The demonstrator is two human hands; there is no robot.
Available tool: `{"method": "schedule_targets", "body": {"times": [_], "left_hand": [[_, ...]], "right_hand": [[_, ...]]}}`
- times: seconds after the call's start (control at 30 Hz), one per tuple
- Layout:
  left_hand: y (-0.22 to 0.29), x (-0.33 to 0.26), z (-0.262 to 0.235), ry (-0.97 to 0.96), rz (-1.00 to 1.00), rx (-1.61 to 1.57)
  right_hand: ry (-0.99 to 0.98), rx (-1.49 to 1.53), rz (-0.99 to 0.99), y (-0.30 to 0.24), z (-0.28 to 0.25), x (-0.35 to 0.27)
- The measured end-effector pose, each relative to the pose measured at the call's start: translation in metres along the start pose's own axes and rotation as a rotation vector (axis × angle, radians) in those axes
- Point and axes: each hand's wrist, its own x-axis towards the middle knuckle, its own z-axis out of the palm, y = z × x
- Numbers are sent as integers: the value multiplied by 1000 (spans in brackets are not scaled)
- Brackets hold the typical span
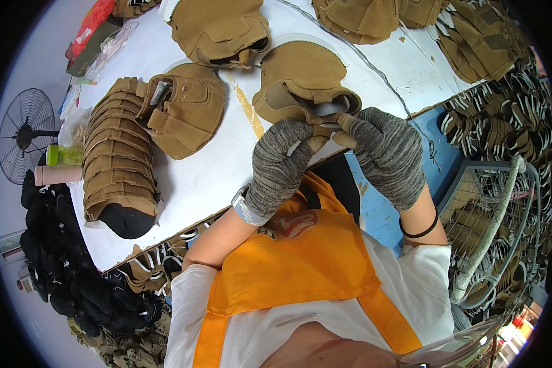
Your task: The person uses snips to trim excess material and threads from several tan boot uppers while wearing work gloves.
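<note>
Both my hands wear grey knitted gloves with bare fingertips, and they meet at the near edge of a brown suede shoe upper [303,70] on the white table. My left hand [282,161] is closed, its fingers pinching the upper's edge. My right hand [391,156] is closed too, its thumb and fingers pinched around a small, thin metal tool [331,126] beside that edge; its exact kind is too small to tell. The upper's opening faces me, showing a grey lining and a tab. Left of it lie another brown upper [193,110] and a third one [221,30] farther back.
A long row of nested brown uppers [119,147] lies on the left of the white table [196,190]. More uppers [478,43] sit far right. A cord [374,64] crosses the table. A wire basket [472,214] stands right, black pieces [73,257] hang left near a fan [26,136].
</note>
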Motion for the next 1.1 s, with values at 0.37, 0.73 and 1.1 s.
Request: {"method": "schedule_targets", "body": {"times": [0.37,0.73,1.1], "left_hand": [[11,3,-1,-58,-134,-233],[20,5,9,-69,-295,-550],[10,3,7,-63,-208,-310]], "right_hand": [[104,379,215,-6,6,-4],[-96,-77,65,-23,-8,15],[-152,-110,73,-19,-14,17]]}}
